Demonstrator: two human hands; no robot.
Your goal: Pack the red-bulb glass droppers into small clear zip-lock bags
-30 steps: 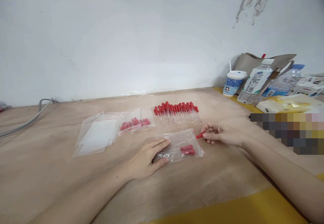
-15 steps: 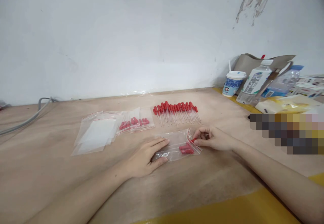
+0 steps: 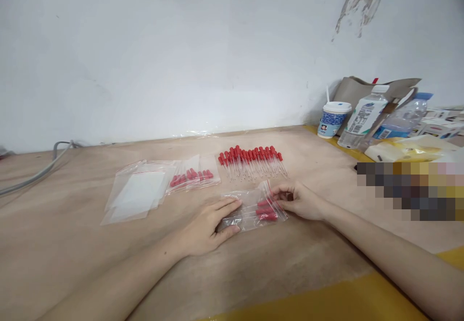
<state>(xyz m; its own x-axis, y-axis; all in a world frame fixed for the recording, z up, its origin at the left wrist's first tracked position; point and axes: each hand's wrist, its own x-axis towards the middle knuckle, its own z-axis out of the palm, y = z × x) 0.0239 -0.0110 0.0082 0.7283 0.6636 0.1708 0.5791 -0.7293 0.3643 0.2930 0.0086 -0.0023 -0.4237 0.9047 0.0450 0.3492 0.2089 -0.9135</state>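
Note:
A clear zip-lock bag (image 3: 250, 222) lies flat in front of me with three red-bulbed droppers (image 3: 266, 211) inside, bulbs toward its mouth on the right. My left hand (image 3: 212, 222) rests on the bag's left end, thumb and fingers spread. At the bag's mouth, my right hand (image 3: 295, 200) has its thumb and fingers drawn together on the edge, by the uppermost bulb; the fingertips are partly hidden. Just behind lies a row of several loose red-bulbed droppers (image 3: 252, 155), their clear stems toward me.
To the left are empty zip-lock bags (image 3: 136, 193) and filled bags (image 3: 192, 176) with red bulbs showing. A paper cup (image 3: 333, 120), a plastic bottle (image 3: 364, 118) and a second bottle (image 3: 404, 118) stand at right. A grey cable (image 3: 47, 168) crosses the far left.
The dropper at my right fingertips has slid left into the bag, beside the other two. My right hand has shifted slightly left; my left hand stays in place.

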